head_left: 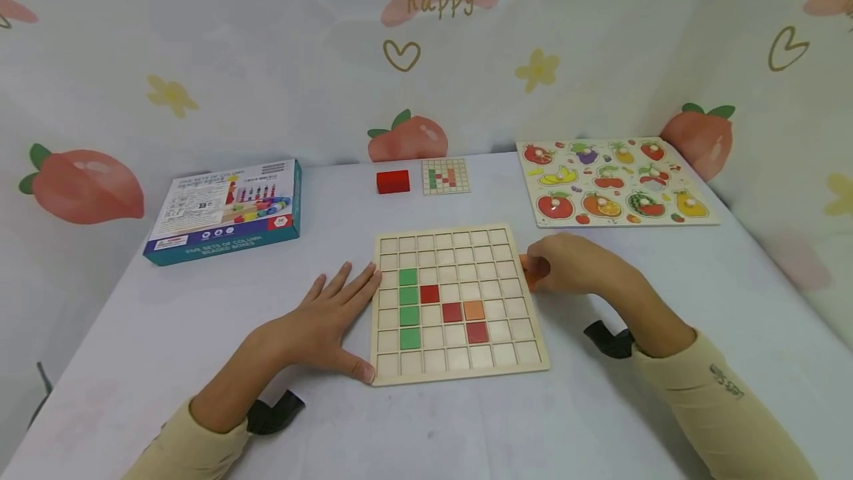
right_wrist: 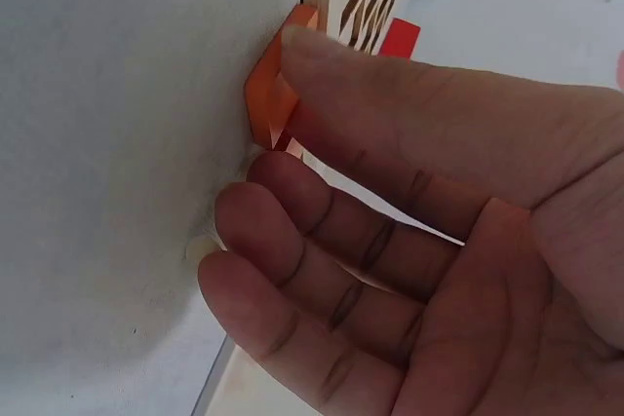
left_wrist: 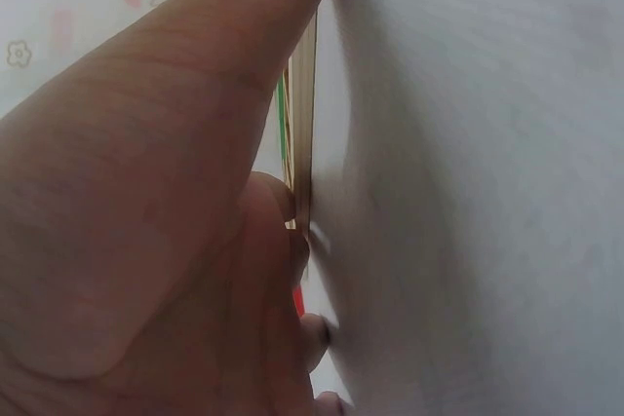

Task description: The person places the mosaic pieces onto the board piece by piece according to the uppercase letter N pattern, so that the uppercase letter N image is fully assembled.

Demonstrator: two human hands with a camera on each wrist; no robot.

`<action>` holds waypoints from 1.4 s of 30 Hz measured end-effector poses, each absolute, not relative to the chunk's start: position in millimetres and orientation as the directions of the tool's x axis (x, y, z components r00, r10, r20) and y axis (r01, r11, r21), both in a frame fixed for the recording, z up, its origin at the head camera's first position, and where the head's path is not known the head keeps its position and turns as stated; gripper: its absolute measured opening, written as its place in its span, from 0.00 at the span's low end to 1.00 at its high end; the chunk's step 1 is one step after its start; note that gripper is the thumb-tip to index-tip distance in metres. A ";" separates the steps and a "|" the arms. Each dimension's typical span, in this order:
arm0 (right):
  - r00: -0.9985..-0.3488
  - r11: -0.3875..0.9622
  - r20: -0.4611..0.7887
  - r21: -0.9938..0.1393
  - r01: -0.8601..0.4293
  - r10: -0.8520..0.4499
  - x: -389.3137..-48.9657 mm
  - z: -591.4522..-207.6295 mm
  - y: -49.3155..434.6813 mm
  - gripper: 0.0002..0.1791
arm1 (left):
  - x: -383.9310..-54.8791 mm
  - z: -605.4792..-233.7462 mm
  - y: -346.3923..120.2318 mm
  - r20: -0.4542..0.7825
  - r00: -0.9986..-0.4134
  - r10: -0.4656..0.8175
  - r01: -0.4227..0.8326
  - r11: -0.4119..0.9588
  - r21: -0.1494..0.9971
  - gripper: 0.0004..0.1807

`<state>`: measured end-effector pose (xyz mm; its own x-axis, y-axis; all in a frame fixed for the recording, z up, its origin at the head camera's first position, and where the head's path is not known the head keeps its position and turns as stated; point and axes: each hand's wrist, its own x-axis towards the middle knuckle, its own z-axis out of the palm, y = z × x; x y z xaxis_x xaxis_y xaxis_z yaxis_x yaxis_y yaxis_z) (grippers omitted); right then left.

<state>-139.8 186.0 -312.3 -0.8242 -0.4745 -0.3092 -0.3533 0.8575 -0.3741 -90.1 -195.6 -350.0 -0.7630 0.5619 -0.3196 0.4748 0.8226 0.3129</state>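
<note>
A wooden grid board (head_left: 393,365) lies in the middle of the table. In its cells are several green tiles (head_left: 409,296), three dark red tiles (head_left: 429,294) and an orange tile (head_left: 474,310). My left hand (head_left: 326,328) lies with fingers spread on the table, fingertips and thumb touching the board's left edge. Beside the right edge, my right hand (head_left: 576,265) pinches orange wooden tiles (right_wrist: 268,94) between thumb and forefinger; how many is hidden. The right wrist view shows the other fingers curled below them, near the tabletop.
Behind the board are red blocks (head_left: 393,182) and a small pattern card (head_left: 446,176) with a coloured grid. A fruit puzzle board (head_left: 616,184) lies at the back right, a flat boxed bead set (head_left: 226,210) at the back left. A printed cloth (head_left: 280,58) hangs behind.
</note>
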 end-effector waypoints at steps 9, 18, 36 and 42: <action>-0.798 0.836 -0.328 -0.416 -0.359 -0.506 -139.7 -311.4 189.4 0.11 | -89.2 -349.4 -194.9 -0.322 -0.763 0.561 0.470 0.823 0.319 0.75; -0.784 0.806 -0.317 -0.469 -0.360 -0.534 -140.4 -309.7 192.4 0.09 | -89.2 -348.4 -194.6 -0.323 -0.763 0.560 0.472 0.824 0.314 0.75; -0.798 0.754 -0.302 -0.601 -0.265 -0.521 -148.1 -303.1 169.8 0.04 | -88.8 -347.6 -195.2 -0.320 -0.759 0.566 0.479 0.820 0.314 0.74; -0.764 0.723 -0.266 -0.596 -0.350 -0.588 -150.3 -304.5 149.2 0.04 | -88.8 -348.3 -195.1 -0.314 -0.761 0.567 0.482 0.819 0.312 0.75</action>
